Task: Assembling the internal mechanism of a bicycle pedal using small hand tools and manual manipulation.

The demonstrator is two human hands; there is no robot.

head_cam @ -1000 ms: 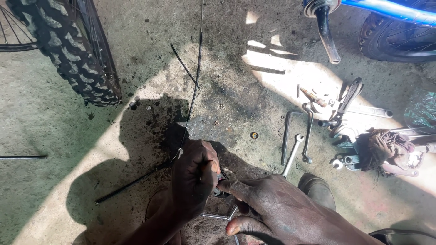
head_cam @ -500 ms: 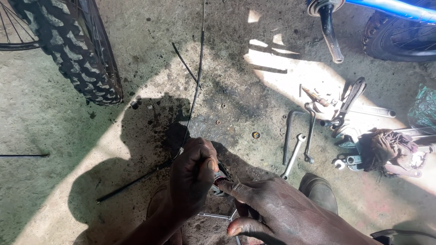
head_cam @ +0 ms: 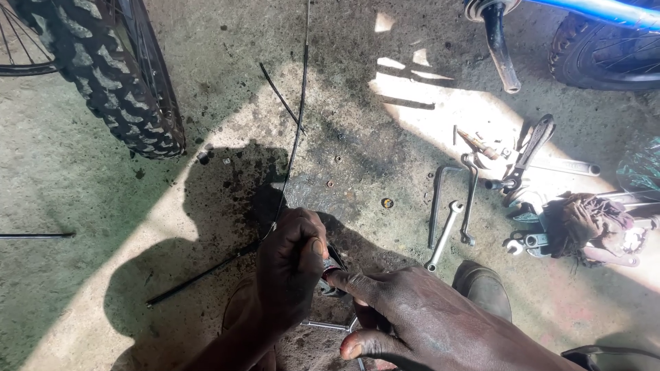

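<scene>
My left hand [head_cam: 292,268] is closed around a thin black bicycle cable [head_cam: 297,130] that runs up the concrete floor to the top of the view. My right hand [head_cam: 426,323] sits just right of it, its index finger pressed against a small dark metal part [head_cam: 333,264] held between both hands. Below the hands lies a slim metal tool [head_cam: 323,325], partly hidden by them.
A knobby bicycle tyre [head_cam: 103,75] stands at upper left. A blue bicycle frame, crank arm [head_cam: 500,45] and another tyre are at upper right. Spanners [head_cam: 445,233], pliers and a dirty rag [head_cam: 584,218] lie at right. My shoe [head_cam: 485,288] is near my right hand.
The view has shifted only slightly. Both hands stay together on the cable and small part, with small finger movements.
</scene>
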